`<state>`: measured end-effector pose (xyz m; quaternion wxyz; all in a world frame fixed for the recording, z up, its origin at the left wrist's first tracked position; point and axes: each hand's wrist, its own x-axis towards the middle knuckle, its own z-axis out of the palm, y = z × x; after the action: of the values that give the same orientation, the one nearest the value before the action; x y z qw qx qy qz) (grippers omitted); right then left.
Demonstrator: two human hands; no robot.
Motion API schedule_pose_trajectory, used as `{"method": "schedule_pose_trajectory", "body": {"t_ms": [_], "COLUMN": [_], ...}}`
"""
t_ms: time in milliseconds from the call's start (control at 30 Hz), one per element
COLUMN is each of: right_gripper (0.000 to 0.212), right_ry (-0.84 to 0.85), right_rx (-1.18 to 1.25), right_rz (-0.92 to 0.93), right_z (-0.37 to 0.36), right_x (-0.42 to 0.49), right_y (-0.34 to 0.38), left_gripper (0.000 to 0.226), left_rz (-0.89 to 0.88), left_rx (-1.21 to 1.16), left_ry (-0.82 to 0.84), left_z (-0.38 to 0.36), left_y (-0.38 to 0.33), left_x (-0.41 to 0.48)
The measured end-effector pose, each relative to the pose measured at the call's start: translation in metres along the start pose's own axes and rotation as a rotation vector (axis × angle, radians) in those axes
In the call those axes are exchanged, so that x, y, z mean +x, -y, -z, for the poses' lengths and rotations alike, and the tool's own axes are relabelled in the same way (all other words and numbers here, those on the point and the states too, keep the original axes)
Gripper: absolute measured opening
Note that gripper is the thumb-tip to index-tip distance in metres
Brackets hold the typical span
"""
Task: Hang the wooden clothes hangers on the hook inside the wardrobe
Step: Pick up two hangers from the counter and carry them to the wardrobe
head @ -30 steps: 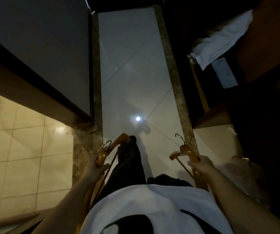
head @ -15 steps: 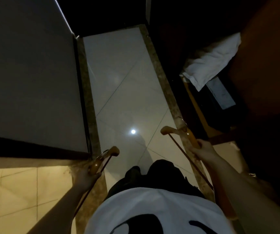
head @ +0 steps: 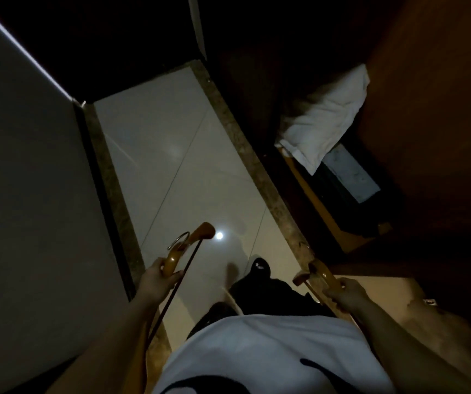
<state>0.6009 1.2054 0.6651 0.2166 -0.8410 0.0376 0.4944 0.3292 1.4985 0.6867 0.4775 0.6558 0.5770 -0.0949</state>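
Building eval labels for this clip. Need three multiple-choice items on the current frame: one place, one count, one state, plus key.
1. Where does the white cloth lie?
A) on the person's shoulder
B) over the left arm
C) inside the wardrobe, to the person's right

2. How many wooden hangers show?
A) one
B) two
C) four

3. What is the left hand doing?
A) gripping a hanger
B) hanging open
C) pressing the wall

Key:
1 C, the cloth sits in the dark recess on the right.
2 B, the left hanger and the right hanger, the latter in the right hand.
3 A, its fingers curl round the wood.
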Motion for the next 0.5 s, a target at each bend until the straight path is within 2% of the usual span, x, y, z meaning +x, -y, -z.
{"method": "schedule_pose_trajectory", "body": {"t_ms": [200, 300, 367, 467, 500], "right_gripper": [0.024, 0.027, 0.03, 0.009, 0.009], "right_ry": [0.015, -0.017, -0.099, -0.308, -0.364], "right_rx": [0.084, 0.195, 0.223, 0.216, 0.224], "right_rz": [0.063, 0.138, 0.173, 0.193, 0.184], "right_z": [0.044, 0.065, 0.079, 0.098, 0.105], "right_x": [0.032, 0.039, 0.043, 0.053, 0.055], "right_y": [0.082, 0.126, 0.15, 0.183, 0.196], "left_gripper": [0.026, 0.023, 0.02, 0.02, 0.02], "left_rz": [-0.129, -0.183, -0.221, -0.283, -0.317], "left_rx": [0.099, 0.108, 0.095, 0.067, 0.083], "left_ry": [0.067, 0.098, 0.117, 0.174, 0.208], "left_z": [0.003, 0.008, 0.013, 0.024, 0.029], "left_y": [-0.092, -0.139, -0.175, -0.236, -0.259], "left_x": [0.062, 0.096, 0.121, 0.163, 0.177]}}
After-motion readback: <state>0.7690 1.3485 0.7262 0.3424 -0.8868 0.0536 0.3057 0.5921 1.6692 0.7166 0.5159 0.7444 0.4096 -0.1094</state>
